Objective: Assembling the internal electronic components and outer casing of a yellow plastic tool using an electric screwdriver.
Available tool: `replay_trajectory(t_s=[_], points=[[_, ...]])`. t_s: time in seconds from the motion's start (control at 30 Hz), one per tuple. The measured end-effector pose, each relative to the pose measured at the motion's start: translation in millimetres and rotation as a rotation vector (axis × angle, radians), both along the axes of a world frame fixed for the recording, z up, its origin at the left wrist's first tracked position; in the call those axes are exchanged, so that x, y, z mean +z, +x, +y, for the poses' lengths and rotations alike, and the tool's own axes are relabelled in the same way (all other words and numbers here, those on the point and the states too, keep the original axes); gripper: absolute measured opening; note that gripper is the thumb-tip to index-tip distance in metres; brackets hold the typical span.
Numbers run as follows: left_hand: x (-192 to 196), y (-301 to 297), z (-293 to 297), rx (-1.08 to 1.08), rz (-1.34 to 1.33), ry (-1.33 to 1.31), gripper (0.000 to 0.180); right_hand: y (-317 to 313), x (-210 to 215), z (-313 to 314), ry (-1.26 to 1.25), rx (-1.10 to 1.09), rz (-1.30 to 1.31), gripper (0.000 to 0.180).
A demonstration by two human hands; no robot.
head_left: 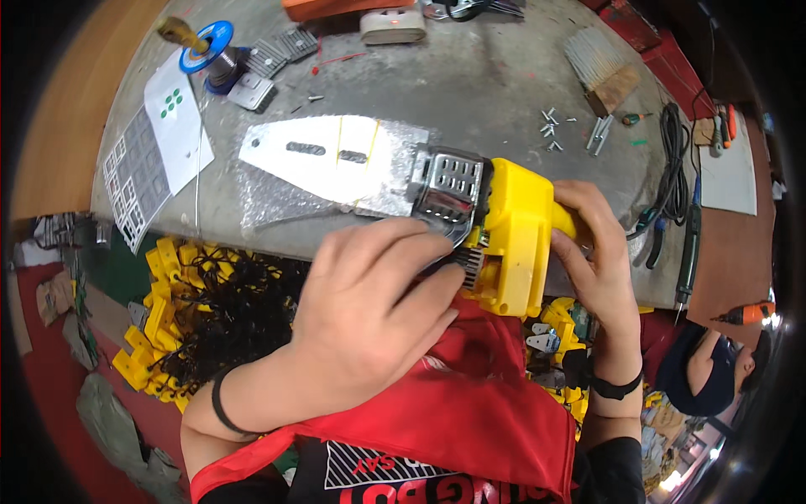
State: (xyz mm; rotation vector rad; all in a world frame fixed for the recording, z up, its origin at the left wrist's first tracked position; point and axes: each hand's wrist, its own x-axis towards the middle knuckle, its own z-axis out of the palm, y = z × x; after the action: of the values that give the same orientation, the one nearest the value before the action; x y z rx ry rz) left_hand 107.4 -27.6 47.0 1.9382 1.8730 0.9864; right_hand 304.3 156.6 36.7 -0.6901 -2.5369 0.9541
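A yellow-bodied tool (514,227) with a perforated metal guard (452,186) and a flat white blade-shaped plate (323,153) lies across the front of the grey workbench (470,80). My right hand (592,252) is wrapped around its yellow handle at the right end. My left hand (369,307) presses its fingers against the underside of the tool near the metal guard and the ribbed section. The plate rests on a sheet of clear bubble wrap (277,202). Whatever lies under my left palm is hidden.
Loose screws (550,126), a wooden brush (603,71), a blue solder spool (210,50), paper sheets (172,126) and black cables (672,168) lie on the bench. A bin of yellow parts with black cords (201,319) sits lower left. Another person (714,370) crouches lower right.
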Motion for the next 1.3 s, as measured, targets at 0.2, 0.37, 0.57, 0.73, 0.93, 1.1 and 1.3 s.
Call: replay_trajectory(t_s=[0.2, 0.37, 0.57, 0.73, 0.93, 1.1, 1.3], points=[[-16.7, 12.2, 21.9, 0.047, 0.117, 0.013, 0.05, -5.5, -2.3, -8.5, 0.071, -0.004, -0.039, 0.032], [-20.5, 10.1, 22.6, 0.011, 0.034, 0.024, 0.05, 0.7, -2.3, -19.0, 0.213, -0.014, -0.092, 0.033], [-25.7, 8.8, 27.8, 0.005, -0.029, 0.052, 0.045, -29.1, 7.6, -49.0, 0.18, 0.208, 0.025, 0.025], [-28.9, 17.1, 32.2, 0.032, -0.015, 0.09, 0.036, -22.5, -6.9, -51.8, 0.205, 0.191, 0.055, 0.016], [-29.7, 11.2, 27.5, 0.025, -0.024, 0.114, 0.038, -24.5, -13.4, -60.3, 0.301, 0.154, -0.016, 0.022], [-23.1, -21.6, 13.9, -0.115, -0.217, -0.009, 0.054, -14.1, 17.7, -52.8, 0.025, -0.006, -0.037, 0.055], [-29.0, -26.4, 12.3, -0.151, -0.485, -0.182, 0.044, -57.7, -6.3, -56.8, 0.498, -0.027, -0.229, 0.054]])
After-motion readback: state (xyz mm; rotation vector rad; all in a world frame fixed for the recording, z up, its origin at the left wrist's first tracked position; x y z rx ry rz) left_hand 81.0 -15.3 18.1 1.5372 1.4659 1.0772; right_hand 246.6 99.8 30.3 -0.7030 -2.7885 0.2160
